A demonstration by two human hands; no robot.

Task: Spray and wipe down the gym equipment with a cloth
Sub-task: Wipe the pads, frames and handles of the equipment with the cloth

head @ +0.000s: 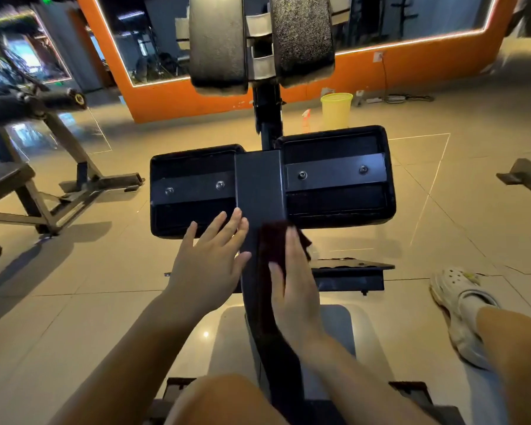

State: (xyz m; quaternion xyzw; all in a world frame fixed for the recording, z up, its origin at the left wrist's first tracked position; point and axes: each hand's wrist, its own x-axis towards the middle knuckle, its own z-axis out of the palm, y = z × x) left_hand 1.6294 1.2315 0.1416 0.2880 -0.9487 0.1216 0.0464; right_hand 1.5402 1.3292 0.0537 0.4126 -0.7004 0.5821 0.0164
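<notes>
the cloth (272,259) lies on the middle bar (259,191), under the right hand (293,286). the left hand (209,265) is just left of the bar. two pads (337,176) sit on either side. far behind, a bucket (336,110) stands right of a spray bottle (306,119).

Frame (259,185) matt black metal; cloth (272,250) dark, fuzzy.

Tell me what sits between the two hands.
Head view: the machine's black metal central beam, with the dark cloth pressed on it by the right hand; left hand opposite.
</notes>
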